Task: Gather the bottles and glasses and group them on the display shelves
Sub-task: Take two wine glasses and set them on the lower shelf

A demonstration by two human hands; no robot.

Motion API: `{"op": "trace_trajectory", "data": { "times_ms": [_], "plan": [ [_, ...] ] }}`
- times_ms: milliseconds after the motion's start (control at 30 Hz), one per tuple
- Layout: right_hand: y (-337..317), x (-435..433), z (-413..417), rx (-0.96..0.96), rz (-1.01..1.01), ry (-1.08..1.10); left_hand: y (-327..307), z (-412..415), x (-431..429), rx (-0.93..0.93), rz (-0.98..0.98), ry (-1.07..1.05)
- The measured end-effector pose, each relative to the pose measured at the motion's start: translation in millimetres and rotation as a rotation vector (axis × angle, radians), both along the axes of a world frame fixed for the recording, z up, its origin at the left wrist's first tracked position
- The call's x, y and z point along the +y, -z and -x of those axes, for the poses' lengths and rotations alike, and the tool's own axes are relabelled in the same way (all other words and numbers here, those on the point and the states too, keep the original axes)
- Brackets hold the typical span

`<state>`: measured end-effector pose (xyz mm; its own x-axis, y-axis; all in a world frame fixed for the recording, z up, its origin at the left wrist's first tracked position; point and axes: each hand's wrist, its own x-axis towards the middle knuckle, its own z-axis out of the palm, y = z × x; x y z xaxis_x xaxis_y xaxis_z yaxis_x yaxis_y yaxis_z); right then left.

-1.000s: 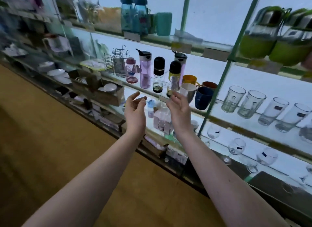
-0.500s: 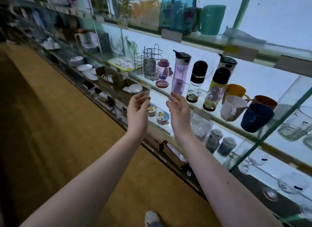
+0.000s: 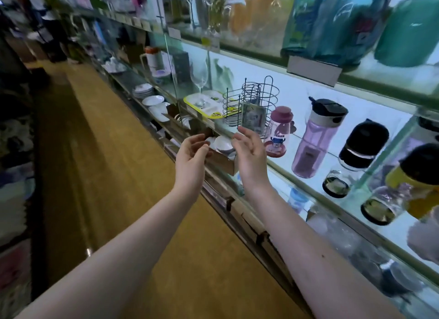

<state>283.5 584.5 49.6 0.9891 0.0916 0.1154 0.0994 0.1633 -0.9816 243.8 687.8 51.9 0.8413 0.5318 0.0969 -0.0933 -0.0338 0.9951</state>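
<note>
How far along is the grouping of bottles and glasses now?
Done: pink bottle, purple bottle and black-capped bottle already stand grouped on one shelf. In hand: nothing; left hand and right hand hover empty. Left: the wine glass stands apart beyond the wire rack.

Yellow-brown floor (image 3: 114,166), glossy, runs beside a long bank of glass shelves (image 3: 261,58) with green edging. A pale blue-white back panel (image 3: 297,88) lights the shelves from behind. The aisle's far end (image 3: 47,45) is dim and blurred.
</note>
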Motion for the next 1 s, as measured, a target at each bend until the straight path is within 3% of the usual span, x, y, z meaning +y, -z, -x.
{"op": "trace_trajectory", "data": {
  "times_ms": [200,600,1000],
  "plan": [
    [-6.6,49.1,-60.9,-0.028,0.003,0.026,-16.6,-65.9,47.3,-0.049,0.027,0.036],
    [-60.5,203.8,-175.3,-0.12,-0.013,0.285,-72.2,-207.5,201.8,-0.138,0.045,0.34],
    [-134.7,261.3,-250.4,-0.285,-0.009,0.485,-130.1,-311.7,268.5,-0.303,0.127,0.423]
  ]
}}
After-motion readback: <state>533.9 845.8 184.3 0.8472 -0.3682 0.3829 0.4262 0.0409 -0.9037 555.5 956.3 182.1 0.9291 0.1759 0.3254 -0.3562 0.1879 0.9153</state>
